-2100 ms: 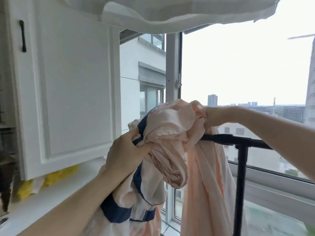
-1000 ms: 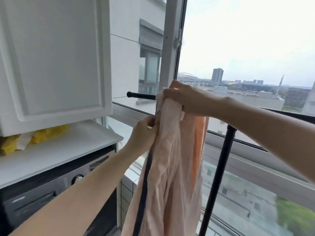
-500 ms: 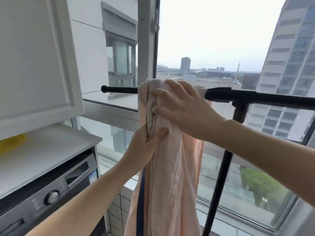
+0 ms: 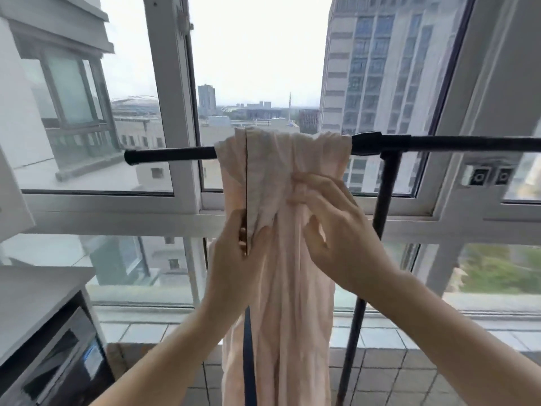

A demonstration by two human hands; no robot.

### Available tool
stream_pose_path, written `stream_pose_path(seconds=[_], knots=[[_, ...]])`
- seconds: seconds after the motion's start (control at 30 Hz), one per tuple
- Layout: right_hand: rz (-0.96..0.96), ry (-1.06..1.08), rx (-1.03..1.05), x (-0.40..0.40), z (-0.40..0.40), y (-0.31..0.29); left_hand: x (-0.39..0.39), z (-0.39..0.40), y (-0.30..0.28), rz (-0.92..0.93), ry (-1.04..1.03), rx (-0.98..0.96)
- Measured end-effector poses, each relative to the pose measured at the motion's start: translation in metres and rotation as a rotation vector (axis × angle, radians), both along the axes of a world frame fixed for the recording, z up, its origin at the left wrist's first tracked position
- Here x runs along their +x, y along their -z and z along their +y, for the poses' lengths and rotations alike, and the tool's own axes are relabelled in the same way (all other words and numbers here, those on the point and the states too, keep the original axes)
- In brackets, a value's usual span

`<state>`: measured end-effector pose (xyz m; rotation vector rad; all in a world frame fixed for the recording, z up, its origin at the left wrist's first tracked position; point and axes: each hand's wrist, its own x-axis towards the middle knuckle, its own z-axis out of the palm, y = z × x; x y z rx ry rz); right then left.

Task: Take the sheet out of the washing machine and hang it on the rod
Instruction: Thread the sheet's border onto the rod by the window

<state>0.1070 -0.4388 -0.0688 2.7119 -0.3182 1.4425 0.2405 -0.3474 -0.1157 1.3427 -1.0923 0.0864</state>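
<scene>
Head view shows us the pale pink sheet (image 4: 281, 288) draped over the black rod (image 4: 169, 155), bunched narrow, its long axis running straight down between our hands. Our left hand (image 4: 234, 271) pinches its dark-trimmed edge below the rod, thumb curled over the cloth. Our right hand (image 4: 336, 230) grips a gathered fold just beside it, fingers curled into the fabric. Left of our left hand stands the washing machine (image 4: 58, 361).

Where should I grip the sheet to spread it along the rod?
Probably grip the sheet at its dark-trimmed left edge, just under the rod, coming from the near side. That edge hangs free and straight where the left hand pinches it, while the rest is bunched under the right hand.
</scene>
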Motion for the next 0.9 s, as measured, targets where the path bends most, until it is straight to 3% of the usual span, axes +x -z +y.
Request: stream_pose_path(seconds=[0.2, 0.33, 0.5, 0.7, 0.9], knots=[[-0.151, 0.105, 0.232, 0.017, 0.021, -0.045, 0.002, 0.005, -0.039, -0.067, 0.055, -0.189], [-0.059, 0.270, 0.246, 0.022, 0.019, -0.071, 0.003, 0.003, -0.064, -0.040, -0.002, -0.255], [-0.043, 0.144, 0.439, 0.027, 0.026, -0.093, -0.007, 0.004, -0.090, -0.131, 0.015, -0.293], [-0.121, -0.190, 1.050, 0.025, 0.012, -0.117, -0.011, -0.004, -0.117, -0.326, -0.115, -0.150], [-0.233, -0.286, 1.235, 0.012, -0.005, -0.115, 0.010, -0.008, -0.123, -0.435, -0.151, 0.090]])
